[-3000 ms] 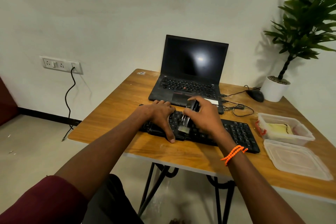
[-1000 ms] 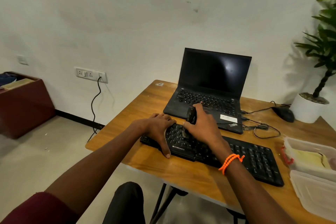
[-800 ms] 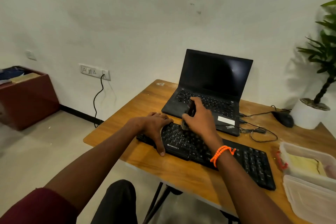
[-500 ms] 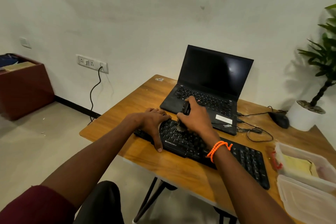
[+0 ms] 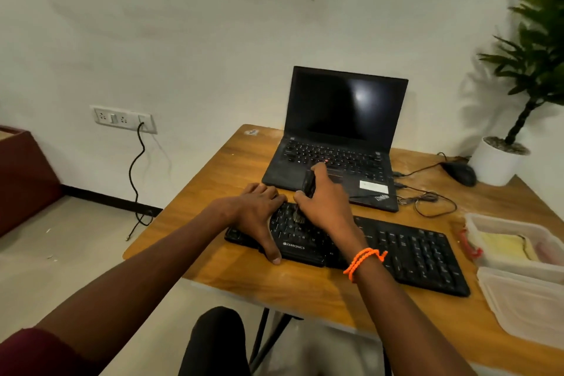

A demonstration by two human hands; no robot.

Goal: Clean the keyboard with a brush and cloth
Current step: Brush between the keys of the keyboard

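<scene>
A black keyboard [image 5: 409, 253] lies along the near side of the wooden table [image 5: 232, 168]. My left hand [image 5: 259, 210] rests flat on its left end, thumb hooked over the front edge. My right hand [image 5: 326, 207] grips a small black-handled brush [image 5: 308, 185]; its bristles touch the keys on the left part of the keyboard. A yellow cloth [image 5: 506, 249] lies inside a clear plastic box [image 5: 518, 223] at the right.
An open black laptop [image 5: 335, 143] stands behind the keyboard. A mouse [image 5: 459, 173] with loose cable and a potted plant [image 5: 500, 159] sit at the back right. A clear lid [image 5: 528, 305] lies near the right front edge. A wall socket [image 5: 122, 118] is at the left.
The view has swung about while both hands stayed on the keyboard. The brush has shifted slightly over the left keys; my left hand keeps holding the keyboard's left end.
</scene>
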